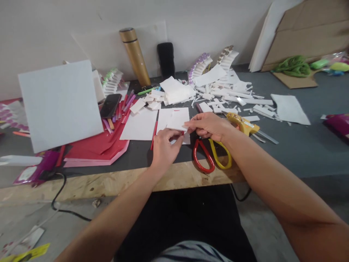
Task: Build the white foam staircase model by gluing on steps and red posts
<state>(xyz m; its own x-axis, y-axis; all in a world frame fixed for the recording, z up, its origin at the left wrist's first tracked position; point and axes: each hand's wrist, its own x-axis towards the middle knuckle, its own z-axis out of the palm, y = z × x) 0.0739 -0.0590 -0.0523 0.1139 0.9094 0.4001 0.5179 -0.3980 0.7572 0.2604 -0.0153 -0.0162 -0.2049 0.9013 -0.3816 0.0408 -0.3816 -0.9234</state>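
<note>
Head view: left hand (165, 147) and right hand (208, 125) both pinch a white foam piece (177, 119) with narrow fingers, just above the dark mat (300, 153); thin piece could snap under uneven pull, and the glue gun (243, 124) beside the right wrist could burn

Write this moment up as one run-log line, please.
left hand: at lower edge of white piece, grip unclear | right hand: pinching white piece | scissors: beside right wrist
</note>
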